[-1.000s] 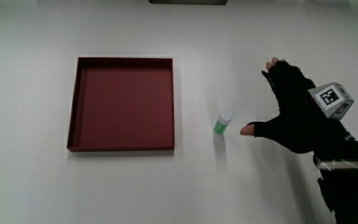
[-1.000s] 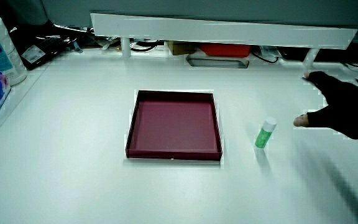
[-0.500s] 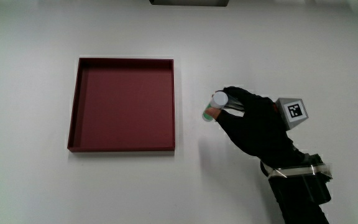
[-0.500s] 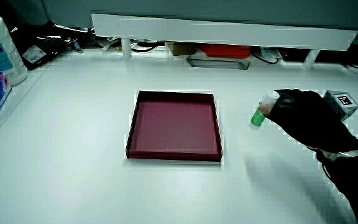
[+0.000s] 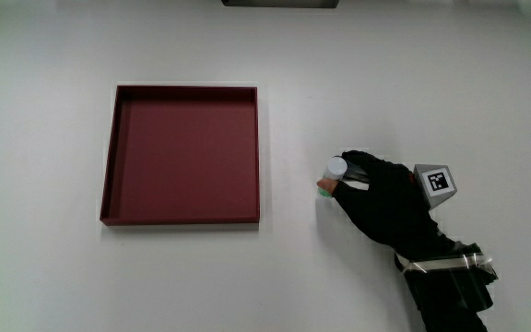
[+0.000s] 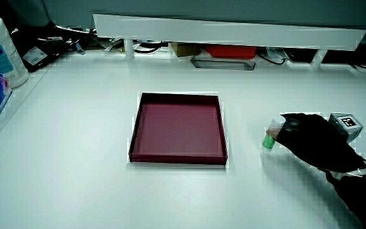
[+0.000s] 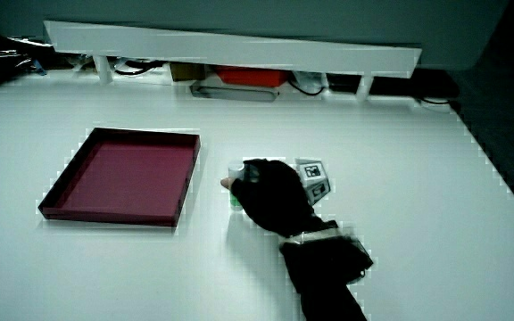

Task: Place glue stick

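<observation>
Hands gripping cylindrical glue stick, square maroon tray nearby

My glove looks like matt black cloth. The desk is smooth and white with a dull sheen, and the dark red tray has a matt finish. The glue stick looks like smooth plastic.

Black glove covering the hand, fingertips cut off. On its back sits a small grey cube with a black-and-white square pattern on its white top face. At the wrist, a pale strap; black sleeve on the forearm, towards five o'clock.
</observation>
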`<control>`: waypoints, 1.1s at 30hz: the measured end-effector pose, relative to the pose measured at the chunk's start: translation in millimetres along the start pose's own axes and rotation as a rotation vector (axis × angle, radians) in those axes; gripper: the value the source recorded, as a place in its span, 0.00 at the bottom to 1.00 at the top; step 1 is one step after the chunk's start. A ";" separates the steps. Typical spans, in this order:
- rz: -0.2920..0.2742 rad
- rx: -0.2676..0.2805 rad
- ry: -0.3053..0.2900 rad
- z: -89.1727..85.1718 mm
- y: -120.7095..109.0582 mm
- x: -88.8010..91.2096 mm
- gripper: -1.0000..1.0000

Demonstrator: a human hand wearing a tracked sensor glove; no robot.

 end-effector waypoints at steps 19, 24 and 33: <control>-0.017 -0.056 -0.065 10.6 -5.2 -9.5 0.06; -0.051 -0.107 -0.208 22.0 -2.5 -33.5 0.00; -0.059 -0.219 -0.506 38.1 8.8 -81.6 0.00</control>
